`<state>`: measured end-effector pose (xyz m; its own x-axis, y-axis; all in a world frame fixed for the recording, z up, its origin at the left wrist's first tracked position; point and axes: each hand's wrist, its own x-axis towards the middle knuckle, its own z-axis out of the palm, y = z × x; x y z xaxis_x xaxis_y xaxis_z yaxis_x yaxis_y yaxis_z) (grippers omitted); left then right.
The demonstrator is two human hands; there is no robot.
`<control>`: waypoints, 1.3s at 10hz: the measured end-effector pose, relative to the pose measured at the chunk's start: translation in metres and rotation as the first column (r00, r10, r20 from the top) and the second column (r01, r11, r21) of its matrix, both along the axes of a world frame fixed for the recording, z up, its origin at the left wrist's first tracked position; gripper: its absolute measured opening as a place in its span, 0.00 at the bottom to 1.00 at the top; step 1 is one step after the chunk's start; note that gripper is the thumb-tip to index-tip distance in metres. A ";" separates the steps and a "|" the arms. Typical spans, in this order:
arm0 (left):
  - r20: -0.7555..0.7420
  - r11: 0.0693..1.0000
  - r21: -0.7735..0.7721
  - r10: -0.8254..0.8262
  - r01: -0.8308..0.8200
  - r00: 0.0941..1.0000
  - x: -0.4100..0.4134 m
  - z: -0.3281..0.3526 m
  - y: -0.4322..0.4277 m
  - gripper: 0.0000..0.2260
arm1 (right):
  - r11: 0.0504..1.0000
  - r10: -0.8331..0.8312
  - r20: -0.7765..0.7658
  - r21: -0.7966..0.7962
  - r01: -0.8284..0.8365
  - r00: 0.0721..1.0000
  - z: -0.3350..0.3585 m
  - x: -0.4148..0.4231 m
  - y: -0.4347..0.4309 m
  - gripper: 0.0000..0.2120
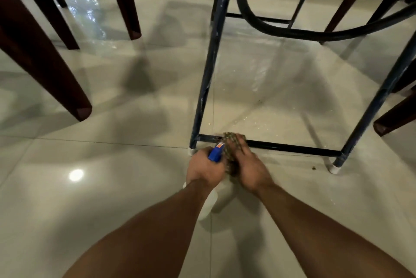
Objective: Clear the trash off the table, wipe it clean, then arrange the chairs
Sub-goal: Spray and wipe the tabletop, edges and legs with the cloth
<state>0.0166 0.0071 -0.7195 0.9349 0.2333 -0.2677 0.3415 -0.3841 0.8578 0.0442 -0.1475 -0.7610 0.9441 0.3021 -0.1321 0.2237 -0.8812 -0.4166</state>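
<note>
black bar [292, 148] low on the desk frame [209, 63], cloth [229, 142] draped over its left end
right grip [249, 165] curled over the cloth, pressing it to the bar; left grip [206, 168] just beside it, wrapped round a spray bottle [216, 154]. bar's long axis runs rightward to the far leg [369, 106], so the wipe likely goes that way, right grip nearer.
</note>
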 end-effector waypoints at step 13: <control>0.048 0.982 -0.022 0.186 -0.186 0.981 -0.023 0.000 0.089 0.08 | 0.915 0.400 0.213 -0.154 -0.374 0.892 0.024 -0.004 0.108 0.39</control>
<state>-0.0060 0.0963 -0.7199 0.8878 0.3999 -0.2276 0.3623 -0.3026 0.8816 0.0407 -0.0391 -0.7369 0.7626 0.6464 0.0267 0.6353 -0.7405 -0.2190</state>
